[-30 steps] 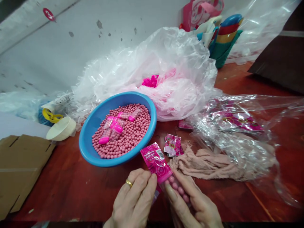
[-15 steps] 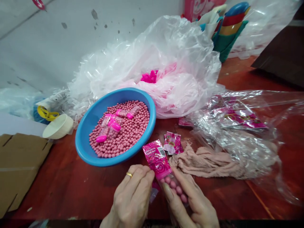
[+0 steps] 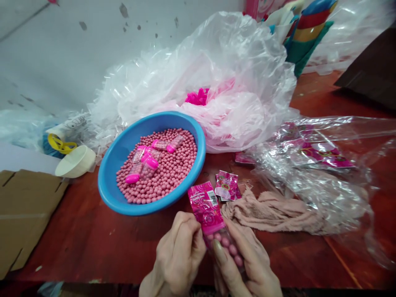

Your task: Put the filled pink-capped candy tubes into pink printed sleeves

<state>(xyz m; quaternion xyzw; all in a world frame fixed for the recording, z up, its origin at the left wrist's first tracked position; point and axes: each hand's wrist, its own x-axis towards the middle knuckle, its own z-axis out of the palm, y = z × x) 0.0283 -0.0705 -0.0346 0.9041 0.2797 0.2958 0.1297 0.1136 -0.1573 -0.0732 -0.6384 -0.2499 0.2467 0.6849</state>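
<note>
Head view looks down on a red-brown wooden table (image 3: 77,243), with both hands close together at bottom centre, clamped on one pink printed packet (image 3: 206,208). The left hand (image 3: 177,258) presses its fingers against the packet's left edge, near where the printing ends. The right hand (image 3: 252,264) wraps the clear lower end, thumb in front, and pink beads (image 3: 225,241) show through the film. The packet stands tilted, its printed top leaning up and left, just right of the basin. Its clear end looks well filled as far as it shows, but the fingers hide the bottom, so I cannot tell whether it is closed. Just above it, a small stack of printed sachets (image 3: 227,186) sits on the table, and more printed packets lie inside a clear plastic bag (image 3: 324,159) at right. Plenty is left in the blue plastic basin (image 3: 151,116) at centre left: a deep layer of matching beads (image 3: 161,181), with several clear tubes with bright pink caps (image 3: 175,143) lying on top. Beige stocking-like cloth (image 3: 266,212) lies right of the packet. Crumpled clear plastic sheeting (image 3: 241,53) heaps behind the basin, and a cream bowl (image 3: 76,161) and flattened cardboard (image 3: 21,214) sit at left
</note>
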